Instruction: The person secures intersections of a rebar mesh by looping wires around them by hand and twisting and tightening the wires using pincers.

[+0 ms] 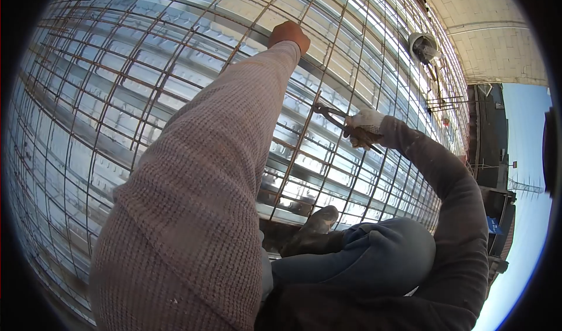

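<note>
Head view: your right hand [364,126], in a pale glove with brown palm, holds a pair of pincers [328,112], its fingers wrapped around the handles. The tool lies slantwise across the view, its long axis running from its head at the upper left, past your grip, to a handle end at the lower right. So the working end points away from your right fingers, toward the side where your left hand [288,36] is. It sits at or just over one brown bar of the steel mesh [301,141]; whether it touches or bites that bar, you cannot tell from here.

Your left hand is bare, higher in the view and apart from the tool, over the mesh. Its fingers are curled into a fist; whether they close around a bar or a wire is hidden.

The pincers look dark and metallic, with a blunt, rounded head and slim handles that stand apart beyond the head. The mesh's thin, rust-brown bars cross in a grid above shiny ribbed metal sheeting [178,41].
</note>
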Demonstrator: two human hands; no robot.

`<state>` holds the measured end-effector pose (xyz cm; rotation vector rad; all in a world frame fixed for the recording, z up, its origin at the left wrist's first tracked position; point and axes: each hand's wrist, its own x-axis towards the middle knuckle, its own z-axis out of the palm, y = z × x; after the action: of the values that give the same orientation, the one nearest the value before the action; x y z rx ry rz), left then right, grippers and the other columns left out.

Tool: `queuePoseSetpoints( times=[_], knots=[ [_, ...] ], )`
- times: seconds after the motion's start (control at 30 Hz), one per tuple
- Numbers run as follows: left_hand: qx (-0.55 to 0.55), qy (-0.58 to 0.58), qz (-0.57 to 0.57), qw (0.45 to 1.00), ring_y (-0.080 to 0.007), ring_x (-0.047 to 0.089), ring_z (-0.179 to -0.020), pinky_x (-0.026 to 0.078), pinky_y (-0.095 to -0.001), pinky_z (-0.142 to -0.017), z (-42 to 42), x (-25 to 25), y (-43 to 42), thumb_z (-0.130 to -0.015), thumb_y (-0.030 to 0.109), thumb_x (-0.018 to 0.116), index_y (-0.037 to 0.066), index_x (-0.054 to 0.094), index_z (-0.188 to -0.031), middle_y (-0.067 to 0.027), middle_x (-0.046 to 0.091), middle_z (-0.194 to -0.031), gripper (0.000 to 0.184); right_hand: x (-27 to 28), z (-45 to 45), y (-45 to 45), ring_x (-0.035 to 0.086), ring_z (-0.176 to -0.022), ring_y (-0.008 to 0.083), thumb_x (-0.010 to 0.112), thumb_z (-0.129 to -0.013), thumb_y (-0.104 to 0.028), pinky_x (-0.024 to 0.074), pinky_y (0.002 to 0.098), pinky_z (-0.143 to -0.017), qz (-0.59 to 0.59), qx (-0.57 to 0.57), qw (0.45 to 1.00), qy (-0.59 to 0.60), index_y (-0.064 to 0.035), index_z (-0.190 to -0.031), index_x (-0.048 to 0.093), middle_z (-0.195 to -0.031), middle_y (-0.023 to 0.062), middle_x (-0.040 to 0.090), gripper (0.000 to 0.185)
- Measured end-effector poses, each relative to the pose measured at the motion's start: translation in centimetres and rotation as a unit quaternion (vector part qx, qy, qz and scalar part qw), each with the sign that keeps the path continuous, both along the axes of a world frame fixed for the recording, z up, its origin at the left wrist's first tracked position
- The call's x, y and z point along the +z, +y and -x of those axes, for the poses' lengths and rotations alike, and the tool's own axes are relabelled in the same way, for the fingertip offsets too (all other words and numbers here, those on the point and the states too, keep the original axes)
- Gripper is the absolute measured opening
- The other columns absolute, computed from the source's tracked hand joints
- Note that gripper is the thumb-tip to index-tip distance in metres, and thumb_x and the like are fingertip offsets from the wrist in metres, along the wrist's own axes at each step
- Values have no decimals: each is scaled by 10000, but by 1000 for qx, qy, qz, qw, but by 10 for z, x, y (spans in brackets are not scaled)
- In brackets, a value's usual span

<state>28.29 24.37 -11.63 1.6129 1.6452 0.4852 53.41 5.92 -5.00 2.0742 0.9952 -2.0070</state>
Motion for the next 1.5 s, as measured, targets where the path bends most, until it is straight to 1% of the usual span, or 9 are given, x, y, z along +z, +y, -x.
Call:
queuePoseSetpoints(
  times=[0.47,0.6,0.67,0.7,0.87,0.93,1.1,1.33,1.5],
  knots=[
    [-2,-12,32,999,-309,709,-1137,584,-392,-968,27,0,10,-917,298,688,43,749,-1124,-183,733,-1195,334,-4,26,-3,736,-743,257,851,-811,-285,608,403,-685,51,240,921,-302,6,-1031,685,-846,140,739,401],
    [6,-15,33,999,-301,716,-1125,590,-389,-959,30,8,9,-917,294,698,48,750,-1125,-177,736,-1191,327,24,48,-1,721,-1043,336,762,-837,-229,583,449,-818,-137,465,755,-442,29,-1186,635,-1073,247,713,452],
    [-1,-21,34,999,-298,718,-1121,592,-388,-956,29,9,10,-917,294,701,48,749,-1129,-175,737,-1192,329,22,25,-3,718,-1024,371,636,-936,-227,578,471,-829,-394,676,434,-446,34,-1215,619,-1052,254,705,383],
    [2,-22,29,999,-297,719,-1118,595,-387,-951,31,7,11,-918,295,702,47,748,-1134,-178,736,-1191,332,27,30,0,715,-986,400,588,-990,-247,554,494,-814,-382,678,421,-466,44,-1233,623,-1010,224,717,381],
    [16,-20,24,999,-301,719,-1118,596,-386,-951,33,7,12,-919,285,701,45,744,-1145,-187,732,-1196,333,19,23,4,733,-721,306,580,-1023,-328,576,450,-610,-198,563,710,-375,43,-1059,682,-754,181,711,386],
    [16,-31,19,999,-303,718,-1120,595,-390,-958,34,12,10,-918,275,697,37,741,-1146,-193,731,-1194,332,22,24,5,714,-648,272,577,-1034,-417,559,380,-503,50,30,993,-105,70,-997,661,-729,178,697,495],
    [28,-45,26,998,-310,714,-1127,586,-397,-977,34,13,15,-927,279,688,34,736,-1153,-194,729,-1201,337,8,12,-22,697,-625,256,619,-1007,-506,550,341,-475,98,-145,984,23,51,-952,662,-762,173,697,561],
    [23,-45,26,998,-312,716,-1122,590,-397,-967,30,16,9,-938,289,680,41,736,-1156,-196,730,-1196,334,14,44,-10,727,-695,238,829,-821,-470,585,384,-613,33,196,936,-290,16,-711,659,-705,149,693,527],
    [18,-48,31,998,-306,720,-1110,595,-394,-956,18,21,9,-941,299,680,50,737,-1157,-183,736,-1180,335,35,58,-11,700,-1088,334,727,-865,-259,582,402,-797,-205,572,644,-465,0,-1196,653,-1051,179,731,427]
  ],
)
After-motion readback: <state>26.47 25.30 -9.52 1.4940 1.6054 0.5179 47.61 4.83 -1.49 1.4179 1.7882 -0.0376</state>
